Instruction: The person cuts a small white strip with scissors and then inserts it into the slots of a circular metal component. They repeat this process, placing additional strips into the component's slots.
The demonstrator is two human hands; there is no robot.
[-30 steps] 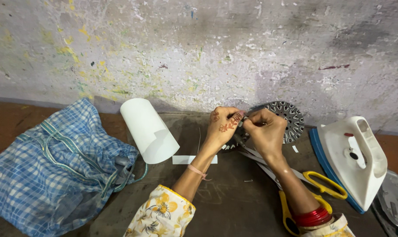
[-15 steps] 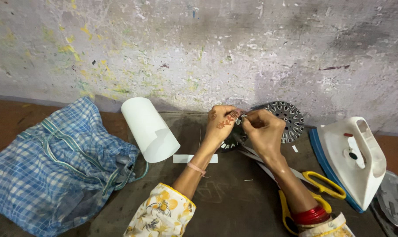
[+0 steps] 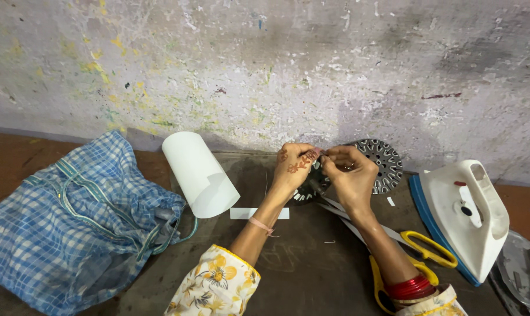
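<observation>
Pinching something small, seemingly a pinkish strip, left hand [image 3: 294,165] and right hand [image 3: 349,172] meet above slotted metal disc [image 3: 377,164] | step: threading or fitting, likely | next: steady fingertip precision | scissors [image 3: 414,257] lie near right.

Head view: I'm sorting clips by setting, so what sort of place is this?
Likely a small home craft or tailoring workspace: a paint-flecked wall, a white clothes iron, yellow-handled scissors and a checked cloth bag surround the hands.

Whatever the left hand [image 3: 296,165] and right hand [image 3: 349,174] are pinching between their fingertips is staying too small to make out. The right forearm is hiding part of the yellow-handled scissors [image 3: 420,256], and the picture's edge is cutting off the checked blue bag [image 3: 72,222].
</observation>
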